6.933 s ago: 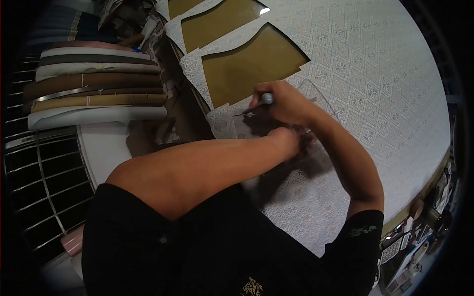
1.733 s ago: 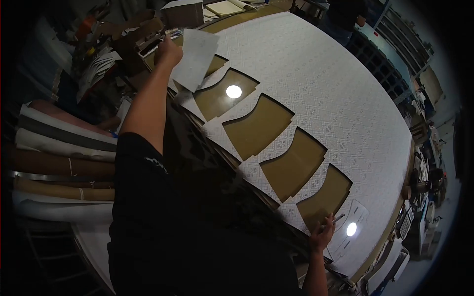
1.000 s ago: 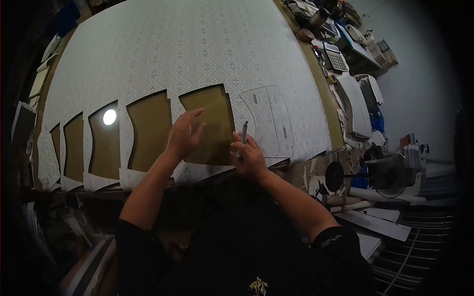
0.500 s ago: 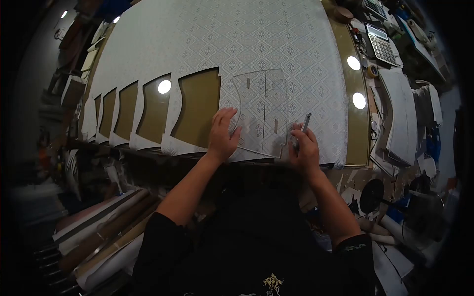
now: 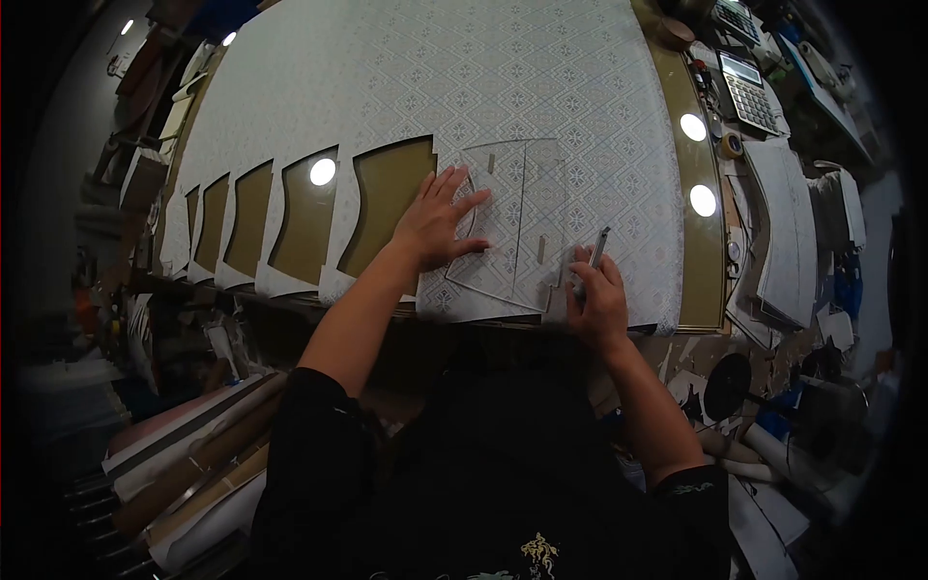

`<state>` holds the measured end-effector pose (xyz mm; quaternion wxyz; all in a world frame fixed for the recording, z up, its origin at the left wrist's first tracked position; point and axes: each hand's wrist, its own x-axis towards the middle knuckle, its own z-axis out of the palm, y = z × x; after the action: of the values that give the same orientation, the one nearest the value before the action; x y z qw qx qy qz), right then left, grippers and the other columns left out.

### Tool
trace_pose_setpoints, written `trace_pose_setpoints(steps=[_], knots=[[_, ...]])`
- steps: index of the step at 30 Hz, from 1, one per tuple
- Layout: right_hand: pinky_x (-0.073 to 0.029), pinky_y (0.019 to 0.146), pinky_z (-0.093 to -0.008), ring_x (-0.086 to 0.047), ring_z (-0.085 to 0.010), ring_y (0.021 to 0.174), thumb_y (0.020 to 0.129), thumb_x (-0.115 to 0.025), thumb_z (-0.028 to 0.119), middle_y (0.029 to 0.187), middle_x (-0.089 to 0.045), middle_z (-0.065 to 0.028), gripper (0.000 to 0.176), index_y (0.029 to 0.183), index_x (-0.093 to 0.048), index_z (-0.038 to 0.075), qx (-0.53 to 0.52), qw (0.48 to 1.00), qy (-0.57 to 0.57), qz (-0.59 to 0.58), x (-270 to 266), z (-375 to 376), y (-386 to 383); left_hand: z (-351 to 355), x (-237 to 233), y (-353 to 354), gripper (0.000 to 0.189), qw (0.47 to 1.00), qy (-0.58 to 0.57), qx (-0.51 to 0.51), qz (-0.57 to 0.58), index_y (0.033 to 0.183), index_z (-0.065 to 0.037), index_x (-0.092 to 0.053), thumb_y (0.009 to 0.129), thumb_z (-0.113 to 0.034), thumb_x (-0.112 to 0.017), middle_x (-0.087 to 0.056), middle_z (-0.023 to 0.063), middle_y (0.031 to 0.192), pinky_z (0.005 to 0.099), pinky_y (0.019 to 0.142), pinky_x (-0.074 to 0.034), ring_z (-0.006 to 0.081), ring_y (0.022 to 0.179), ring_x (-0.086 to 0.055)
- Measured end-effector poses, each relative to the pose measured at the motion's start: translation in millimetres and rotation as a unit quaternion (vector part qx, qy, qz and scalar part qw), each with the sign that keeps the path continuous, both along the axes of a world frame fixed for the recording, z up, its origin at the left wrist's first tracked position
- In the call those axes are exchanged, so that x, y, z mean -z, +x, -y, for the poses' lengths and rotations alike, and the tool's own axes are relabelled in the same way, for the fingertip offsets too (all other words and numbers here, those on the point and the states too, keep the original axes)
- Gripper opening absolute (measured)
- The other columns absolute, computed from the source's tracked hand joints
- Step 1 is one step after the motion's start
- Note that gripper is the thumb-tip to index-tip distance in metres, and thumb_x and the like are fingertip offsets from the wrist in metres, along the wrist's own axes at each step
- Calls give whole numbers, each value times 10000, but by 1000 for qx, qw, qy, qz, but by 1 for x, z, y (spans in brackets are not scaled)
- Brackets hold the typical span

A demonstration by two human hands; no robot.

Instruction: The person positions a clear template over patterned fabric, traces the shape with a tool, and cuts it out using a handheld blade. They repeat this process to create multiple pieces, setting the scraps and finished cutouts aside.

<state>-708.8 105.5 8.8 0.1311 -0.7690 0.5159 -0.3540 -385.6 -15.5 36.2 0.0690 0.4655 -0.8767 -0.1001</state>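
A clear template [image 5: 505, 217] with one curved side and a dark line down it lies on the pale diamond-patterned sheet [image 5: 464, 87]. My left hand [image 5: 435, 227] is spread flat over the template's left edge, thumb and fingers apart. To the template's lower right, my right hand [image 5: 603, 304] grips a slim silver utility knife [image 5: 599, 246], one end pointing up and away. The knife's lower end is hidden by the fingers. Left of the template, a curved cut-out [image 5: 391, 198] in the sheet bares the olive tabletop.
Several similar cut-outs [image 5: 302, 217] continue leftward along the near edge. At the table's right stand a calculator [image 5: 749, 92], a tape roll [image 5: 732, 146] and curved white pieces [image 5: 781, 227]. Fabric rolls [image 5: 213, 454] lie below left, and a dark fan [image 5: 730, 384] stands below right.
My left hand has moved up and spread its fingers onto the template's left edge. The right hand stays by the lower right corner with the knife. The view has shifted slightly.
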Motion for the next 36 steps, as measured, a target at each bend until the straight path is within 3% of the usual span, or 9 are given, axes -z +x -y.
trace_pose_setpoints(steps=[8, 12, 17, 25, 36], knots=[[-439, 1170, -493, -525, -431, 1440, 833, -771, -12, 1422, -662, -236, 452, 1247, -598, 40, 72, 997, 22, -6, 6, -25, 29, 16, 27, 17, 829, 995, -8, 38, -87, 1515, -186, -574, 886, -712, -692, -318, 206, 1700, 541, 1317, -160, 397, 1594, -257], [-447, 1163, -504, -564, -459, 1383, 822, -814, 27, 1472, -631, -229, 471, 1240, -599, 54, 88, 995, 42, -25, -13, -32, 57, 17, 29, 20, 856, 992, -22, 61, -106, 1495, -156, -591, 870, -731, -693, -364, 211, 1678, 569, 1307, -173, 401, 1585, -282], [-413, 1198, -497, -505, -434, 1456, 791, -854, 43, 1473, -627, -236, 573, 1295, -581, 44, 51, 995, 80, -25, -14, -28, 55, 17, 29, 21, 872, 993, -28, 63, -99, 1504, -165, -581, 863, -748, -685, -363, 205, 1683, 573, 1306, -172, 401, 1588, -280], [-462, 1146, -502, -554, -441, 1396, 777, -913, 141, 1420, -670, -216, 562, 1245, -614, 54, 9, 999, 29, -8, 4, -24, 40, 15, 23, 18, 884, 996, -15, 47, -69, 1595, -232, -489, 893, -739, -665, -333, 146, 1719, 537, 1325, -148, 363, 1611, -249], [-470, 1119, -505, -567, -446, 1363, 767, -920, 173, 1408, -675, -220, 564, 1234, -624, 63, 17, 999, 18, 29, 1, -22, 41, 10, 19, 14, 838, 998, -24, 43, -44, 1564, -233, -533, 894, -712, -688, -341, 154, 1713, 548, 1320, -154, 375, 1606, -257]])
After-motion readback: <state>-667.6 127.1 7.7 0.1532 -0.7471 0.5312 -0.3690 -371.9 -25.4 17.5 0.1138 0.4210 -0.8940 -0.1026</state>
